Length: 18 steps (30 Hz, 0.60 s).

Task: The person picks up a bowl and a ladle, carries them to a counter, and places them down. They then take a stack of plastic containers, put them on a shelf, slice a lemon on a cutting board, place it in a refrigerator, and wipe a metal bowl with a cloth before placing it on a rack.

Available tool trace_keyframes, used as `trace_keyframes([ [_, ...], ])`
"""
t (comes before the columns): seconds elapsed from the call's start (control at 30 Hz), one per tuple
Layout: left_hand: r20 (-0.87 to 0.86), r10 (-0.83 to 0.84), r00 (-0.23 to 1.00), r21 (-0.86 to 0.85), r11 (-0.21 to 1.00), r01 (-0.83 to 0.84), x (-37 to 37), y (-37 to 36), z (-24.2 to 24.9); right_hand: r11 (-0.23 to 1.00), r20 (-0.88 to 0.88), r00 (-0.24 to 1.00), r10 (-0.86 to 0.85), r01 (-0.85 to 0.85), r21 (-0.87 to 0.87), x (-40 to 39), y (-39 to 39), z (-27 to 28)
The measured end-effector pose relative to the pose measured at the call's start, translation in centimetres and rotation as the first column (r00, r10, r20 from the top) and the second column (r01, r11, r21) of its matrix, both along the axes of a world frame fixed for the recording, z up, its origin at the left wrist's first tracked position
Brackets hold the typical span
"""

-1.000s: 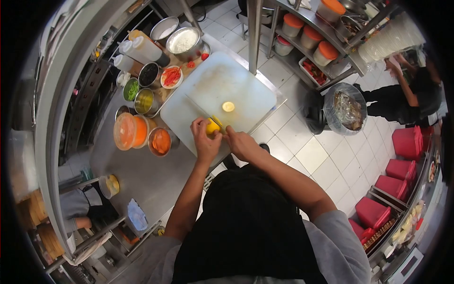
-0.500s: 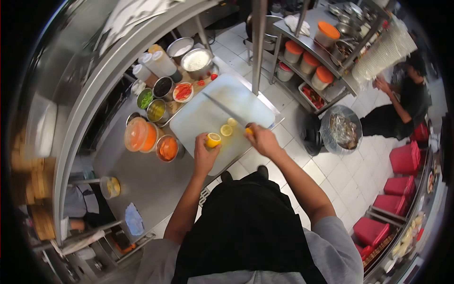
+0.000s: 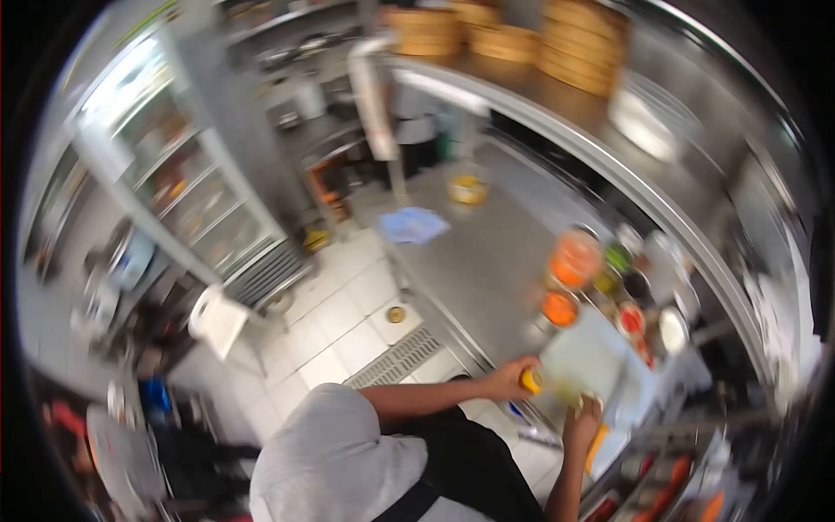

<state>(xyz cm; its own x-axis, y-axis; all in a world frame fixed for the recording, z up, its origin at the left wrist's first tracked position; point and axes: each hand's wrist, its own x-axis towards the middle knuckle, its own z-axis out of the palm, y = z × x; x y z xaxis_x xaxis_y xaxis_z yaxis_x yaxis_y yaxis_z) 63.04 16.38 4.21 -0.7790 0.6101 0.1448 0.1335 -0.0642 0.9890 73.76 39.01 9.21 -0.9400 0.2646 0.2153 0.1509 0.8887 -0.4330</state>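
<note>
At the board's near edge, my left hand (image 3: 509, 380) is closed around a cut lemon (image 3: 531, 380). My right hand (image 3: 583, 424) is over the near right part of the pale cutting board (image 3: 578, 348), fingers curled together on pale lemon slices (image 3: 592, 401), blurred by motion. Beside that wrist lies an orange knife handle (image 3: 597, 448); I cannot make out its blade. Beyond the board stand a cup of orange slices (image 3: 559, 308), a large tub with orange contents (image 3: 575, 258) and a bowl of red strips (image 3: 630, 320).
A blue cloth (image 3: 413, 224) and a tub with yellow contents (image 3: 467, 190) sit farther along the steel counter (image 3: 496, 261). Bamboo steamers (image 3: 583, 43) stand on the shelf above. Leftward are a glass-door fridge (image 3: 183, 165), a white chair (image 3: 222, 322) and another person (image 3: 126, 452).
My view has swung left, bringing the fridge and chair in. My right hand has let go of the knife and taken the lemon slices from the board. My left hand still holds the cut lemon.
</note>
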Motion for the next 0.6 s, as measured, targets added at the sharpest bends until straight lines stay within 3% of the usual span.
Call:
trace_keyframes([
  [0.03,0.127,-0.018,0.992,0.114,0.993,0.004,1.1,-1.5,-0.1,0.999,-0.001,0.999,0.048,-0.048,0.004,-0.1,0.1,-1.0],
  [0.1,0.164,0.132,0.977,0.036,0.989,-0.140,3.9,-5.3,1.6,0.989,-0.015,0.989,0.145,-0.145,0.013,-1.7,-0.2,-1.8],
  [0.13,0.151,0.203,0.968,0.028,0.978,-0.209,5.1,-6.8,1.7,0.945,0.030,0.972,0.232,-0.217,-0.245,-2.0,-0.6,-1.7],
  [0.17,0.123,0.243,0.962,-0.016,0.970,-0.243,5.9,-8.3,1.4,0.841,0.059,0.949,0.311,-0.246,-0.481,-2.1,-0.8,-1.8],
  [0.2,0.101,0.279,0.955,-0.062,0.960,-0.274,6.9,-10.0,1.2,0.741,0.061,0.901,0.430,-0.314,-0.593,-2.1,-1.7,-2.1],
  [0.33,0.108,0.436,0.893,-0.078,0.899,-0.430,9.0,-14.2,0.9,0.356,0.067,0.677,0.733,-0.297,-0.886,-2.3,-10.0,-2.4],
  [0.37,0.108,0.452,0.885,-0.060,0.892,-0.448,9.0,-14.9,0.5,0.322,0.151,0.643,0.751,-0.156,-0.934,-2.5,-12.9,-1.2],
  [0.43,0.123,0.505,0.855,-0.060,0.863,-0.501,8.6,-16.6,0.0,0.194,0.060,0.591,0.805,-0.166,-0.967,-3.4,-17.8,-2.0],
  [0.47,0.116,0.524,0.844,-0.051,0.852,-0.522,8.4,-17.8,0.0,0.194,0.058,0.572,0.818,-0.181,-0.964,-3.8,-20.2,-2.5],
  [0.53,0.004,0.609,0.793,-0.215,0.775,-0.594,7.9,-20.7,-0.1,0.119,-0.024,0.571,0.820,-0.211,-0.970,-5.2,-25.3,-3.4],
  [0.6,0.036,0.663,0.748,-0.127,0.746,-0.654,7.7,-24.5,-1.3,0.138,-0.009,0.555,0.832,-0.222,-0.965,-6.4,-29.5,-4.3],
])
